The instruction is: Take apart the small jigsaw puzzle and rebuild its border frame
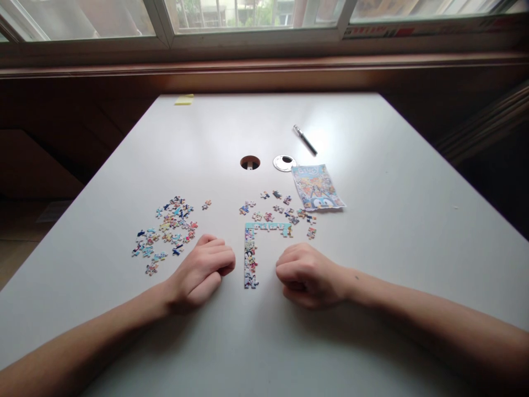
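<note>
Joined jigsaw pieces form an L-shaped puzzle edge, with one strip along the top and another down the left side. My left hand rests on the table left of it, fingers curled into a loose fist. On the other side, my right hand lies closed in a fist, apart from the strips. I see nothing sticking out of either hand. Beyond my left hand is a heap of loose jigsaw pieces. More scattered pieces lie just above the top strip.
A printed picture sheet lies at the right, beside a round cover. Left of the cover, the white table has a round hole. Farther back are a pen and a yellow sticky note.
</note>
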`<act>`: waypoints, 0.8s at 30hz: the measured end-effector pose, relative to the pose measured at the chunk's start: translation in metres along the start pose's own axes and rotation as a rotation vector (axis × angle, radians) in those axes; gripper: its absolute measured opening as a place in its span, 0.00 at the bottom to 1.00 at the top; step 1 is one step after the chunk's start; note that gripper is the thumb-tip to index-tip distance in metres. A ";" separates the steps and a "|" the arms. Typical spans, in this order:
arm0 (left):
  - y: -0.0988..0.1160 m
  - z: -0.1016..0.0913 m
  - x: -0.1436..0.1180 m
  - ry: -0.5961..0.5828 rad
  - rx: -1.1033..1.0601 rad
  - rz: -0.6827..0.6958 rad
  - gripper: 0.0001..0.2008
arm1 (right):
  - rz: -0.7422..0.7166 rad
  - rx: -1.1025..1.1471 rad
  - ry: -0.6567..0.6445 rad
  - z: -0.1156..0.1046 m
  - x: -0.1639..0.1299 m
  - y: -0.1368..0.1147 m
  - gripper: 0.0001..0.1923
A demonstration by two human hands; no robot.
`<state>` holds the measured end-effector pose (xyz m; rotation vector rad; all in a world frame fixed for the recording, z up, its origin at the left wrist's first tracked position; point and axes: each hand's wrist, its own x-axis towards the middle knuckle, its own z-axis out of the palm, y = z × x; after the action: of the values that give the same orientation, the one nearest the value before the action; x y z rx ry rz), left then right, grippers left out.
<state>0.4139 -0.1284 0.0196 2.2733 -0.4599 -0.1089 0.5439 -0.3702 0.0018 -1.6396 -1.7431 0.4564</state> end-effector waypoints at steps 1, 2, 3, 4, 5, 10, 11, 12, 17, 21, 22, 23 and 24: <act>0.000 0.000 0.000 -0.004 0.004 0.004 0.03 | -0.003 0.002 0.007 0.000 0.000 0.000 0.14; 0.000 0.000 -0.001 -0.008 0.008 0.006 0.03 | -0.008 0.004 0.012 0.000 0.000 0.000 0.14; 0.000 0.000 -0.001 -0.009 0.014 0.008 0.03 | -0.012 0.008 0.018 0.000 0.000 0.000 0.14; 0.000 -0.001 0.000 -0.010 0.020 0.009 0.03 | -0.017 0.014 0.023 0.000 0.000 0.000 0.14; 0.000 -0.001 0.000 -0.009 0.026 0.010 0.02 | -0.020 0.020 0.026 0.000 0.001 0.000 0.14; 0.001 -0.002 0.002 -0.006 0.034 0.019 0.02 | -0.014 0.019 0.018 -0.001 0.001 0.000 0.15; 0.001 -0.002 0.002 -0.005 0.034 0.021 0.02 | -0.013 0.016 0.018 -0.001 0.000 0.000 0.15; 0.001 -0.002 0.002 -0.003 0.035 0.021 0.02 | -0.012 0.013 0.018 -0.001 0.000 0.000 0.15; -0.001 -0.002 0.001 -0.001 0.050 0.022 0.01 | -0.021 0.017 0.024 0.000 0.000 0.000 0.15; 0.000 -0.001 0.001 0.005 0.065 0.021 0.01 | -0.021 0.025 0.029 0.000 0.000 0.000 0.15; 0.000 -0.001 0.001 0.005 0.067 0.019 0.01 | -0.021 0.027 0.029 -0.001 0.001 0.000 0.15; 0.001 -0.001 0.001 0.006 0.067 0.017 0.01 | -0.020 0.028 0.029 -0.001 0.001 0.000 0.15; 0.001 -0.001 0.001 0.008 0.067 0.014 0.01 | -0.021 0.030 0.030 -0.001 0.001 0.000 0.15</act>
<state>0.4148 -0.1286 0.0212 2.3353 -0.4818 -0.0779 0.5446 -0.3695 0.0025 -1.5980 -1.7217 0.4439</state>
